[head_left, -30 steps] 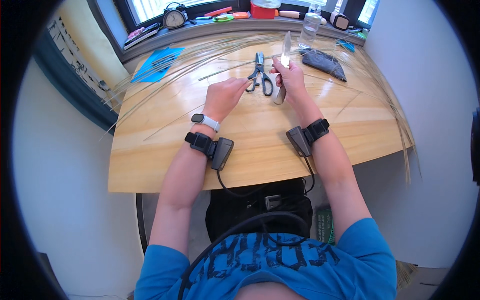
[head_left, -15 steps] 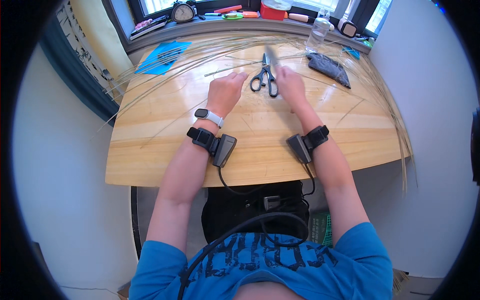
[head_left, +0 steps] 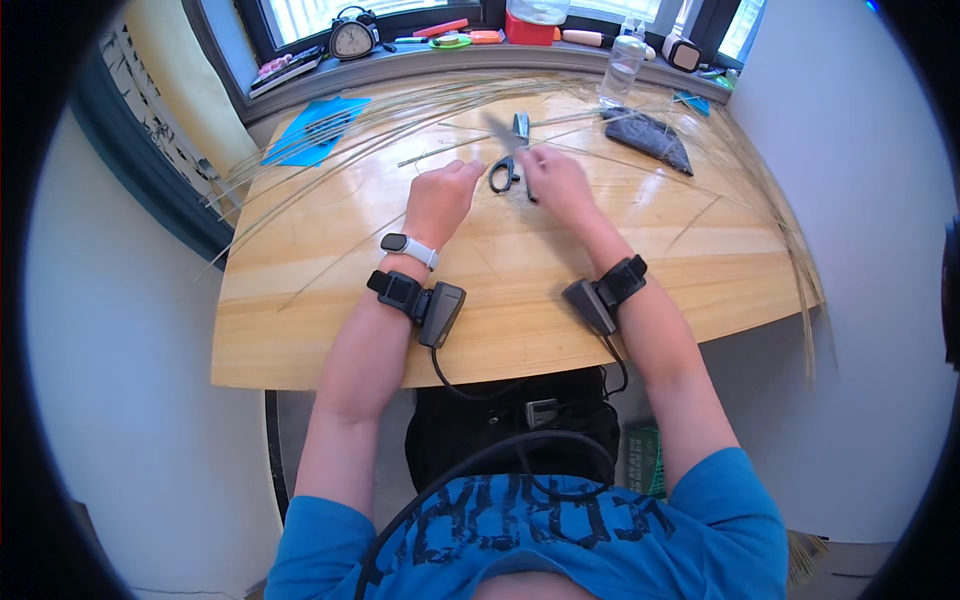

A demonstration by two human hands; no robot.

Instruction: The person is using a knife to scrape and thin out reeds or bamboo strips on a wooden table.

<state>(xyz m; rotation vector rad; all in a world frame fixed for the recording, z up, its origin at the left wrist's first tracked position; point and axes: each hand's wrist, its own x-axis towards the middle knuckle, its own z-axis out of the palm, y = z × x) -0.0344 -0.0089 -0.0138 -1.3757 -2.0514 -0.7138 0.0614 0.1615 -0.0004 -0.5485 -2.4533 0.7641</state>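
Partway through, by my judgement: the blade is at work close to the piece I hold, while a large spread of long straw stalks (head_left: 450,98), arcing from 10 o'clock over 12 to 3, lies unworked, so plenty looks left; no finished piece that I can make out. My left hand (head_left: 440,203) is pinched tight on a thin straw strip (head_left: 484,167), just left of centre toward 11 o'clock; only a pale tip shows, the rest hidden by my fingers. My right hand (head_left: 562,185), toward 1 o'clock, is clenched round a knife (head_left: 503,131), its blade blurred grey and aimed at 11 o'clock, handle covered. Scissors (head_left: 521,124) at 12, partly beneath that hand. The stalks look slim, greenish-tan, slightly bowed, dry I'd guess
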